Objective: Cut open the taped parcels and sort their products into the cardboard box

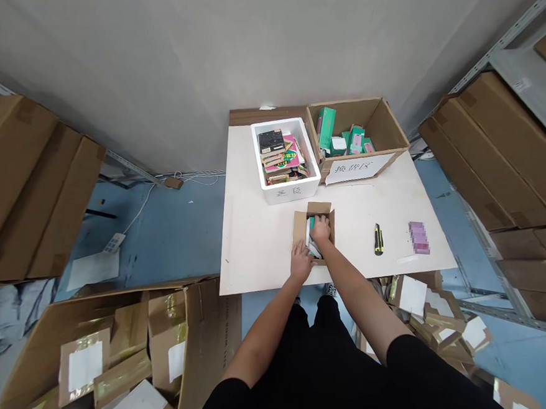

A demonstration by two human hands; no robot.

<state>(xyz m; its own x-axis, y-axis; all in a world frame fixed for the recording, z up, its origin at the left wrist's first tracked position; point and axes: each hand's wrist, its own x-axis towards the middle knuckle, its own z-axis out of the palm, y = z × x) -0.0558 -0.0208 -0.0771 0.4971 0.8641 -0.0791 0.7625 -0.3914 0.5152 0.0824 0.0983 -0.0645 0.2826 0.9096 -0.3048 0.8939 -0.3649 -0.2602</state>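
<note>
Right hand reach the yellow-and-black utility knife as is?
Probably yes. The right hand is down in the small carton, so it must lift out, but nothing stands between it and the utility knife on the white board.

1. Rear of worktop (255,259): foam box (287,195) left, cardboard box (390,128) right, adjoining.
2. Front: small carton (299,231).
3. Right of carton: utility knife (379,239), then packet (419,238).
</note>
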